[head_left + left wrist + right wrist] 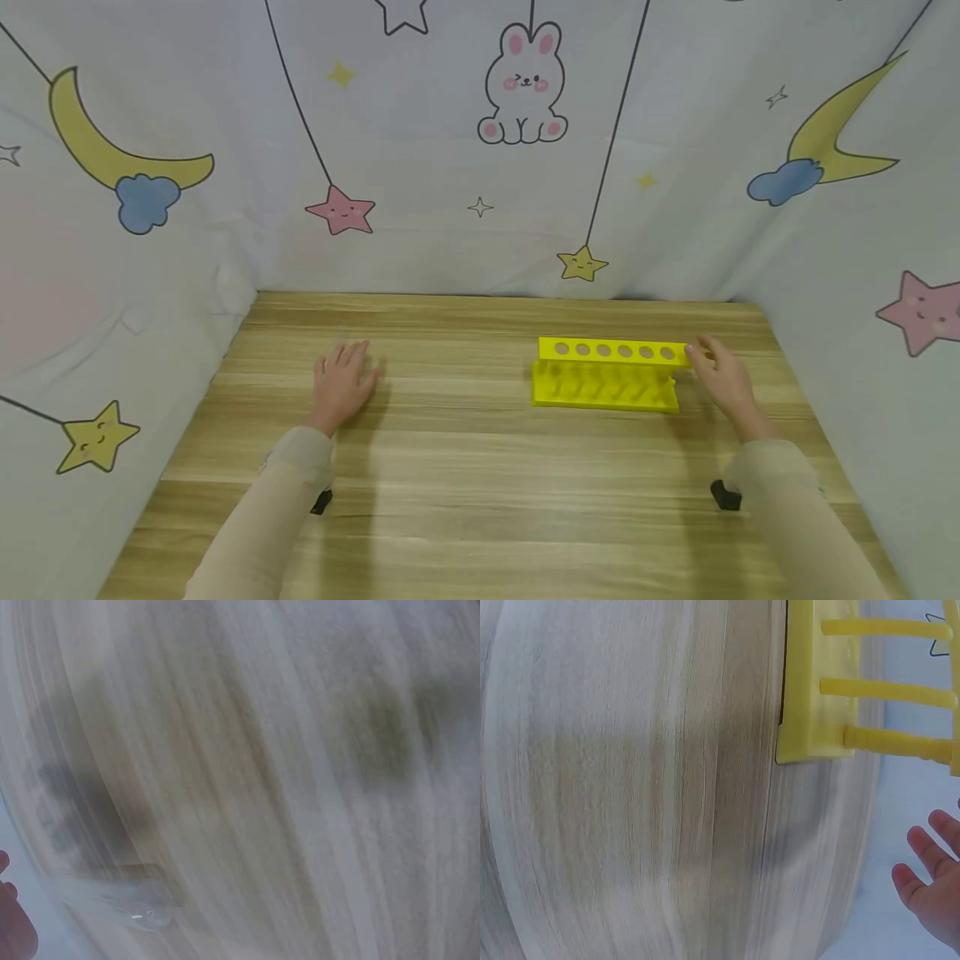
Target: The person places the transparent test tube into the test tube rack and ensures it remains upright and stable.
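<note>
A yellow test tube rack [606, 385] stands on the wooden table, right of the middle in the head view. Its top plate has a row of round holes, and pegs rise from its base. At the plate's right end is my right hand [723, 379], the thumb tip right at the edge. Loosely spread fingers [926, 859] show beside the rack's posts [900, 742] in the right wrist view. My left hand [341, 387] is over the left part of the table, fingers extended, holding nothing. Only a bit of it appears in the left wrist view.
The wooden table [450, 483] ends at a white cloth backdrop [435, 167] printed with moons, stars and a rabbit, which encloses the back and both sides. Low in the left wrist view lies a clear shiny piece [127, 900]. Dark wrist camera parts [726, 495] hang below the sleeves.
</note>
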### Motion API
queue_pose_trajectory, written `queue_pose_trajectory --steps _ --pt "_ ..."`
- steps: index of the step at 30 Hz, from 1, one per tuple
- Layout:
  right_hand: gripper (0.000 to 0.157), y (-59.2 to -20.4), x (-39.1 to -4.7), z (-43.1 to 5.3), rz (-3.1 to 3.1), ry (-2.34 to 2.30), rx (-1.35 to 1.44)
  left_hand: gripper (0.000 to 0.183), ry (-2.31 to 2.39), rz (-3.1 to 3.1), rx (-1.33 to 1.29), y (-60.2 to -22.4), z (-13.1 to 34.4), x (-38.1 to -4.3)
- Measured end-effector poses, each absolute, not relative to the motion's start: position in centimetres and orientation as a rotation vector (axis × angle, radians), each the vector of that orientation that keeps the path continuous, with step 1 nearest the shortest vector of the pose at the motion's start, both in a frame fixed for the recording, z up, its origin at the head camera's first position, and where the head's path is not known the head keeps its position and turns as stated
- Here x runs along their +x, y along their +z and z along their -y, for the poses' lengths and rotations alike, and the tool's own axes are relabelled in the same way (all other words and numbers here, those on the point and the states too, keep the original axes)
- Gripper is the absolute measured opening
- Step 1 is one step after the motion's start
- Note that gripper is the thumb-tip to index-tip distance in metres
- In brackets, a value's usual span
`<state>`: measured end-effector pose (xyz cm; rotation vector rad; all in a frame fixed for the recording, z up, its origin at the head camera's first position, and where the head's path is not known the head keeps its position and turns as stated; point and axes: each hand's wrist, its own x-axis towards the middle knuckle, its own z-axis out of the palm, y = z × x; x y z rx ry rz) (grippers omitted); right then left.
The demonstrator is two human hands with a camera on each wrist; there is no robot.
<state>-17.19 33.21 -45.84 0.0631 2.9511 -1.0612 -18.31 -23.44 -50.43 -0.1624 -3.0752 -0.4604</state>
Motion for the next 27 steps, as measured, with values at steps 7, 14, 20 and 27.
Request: queue_pose_trajectory --steps 7,14,20,27 --pt "0.055 -46.3 -17.4 -32.8 -3.011 -1.187 0.090 0.057 -0.498 3.031 -0.153 -50.7 24.0 -18.2" --pt "0.059 -46.8 -17.9 -32.5 -2.951 -1.308 0.180 0.056 -0.503 3.004 -0.107 -50.8 24.5 -18.1" --pt "0.054 -47.1 -18.2 -31.9 -2.975 -1.329 0.262 0.056 -0.526 3.016 -0.062 -50.8 24.7 -17.9" --pt "0.052 -47.2 -18.4 -31.3 -2.977 -1.343 0.344 0.055 -0.545 3.017 -0.036 -50.9 25.0 -18.0"
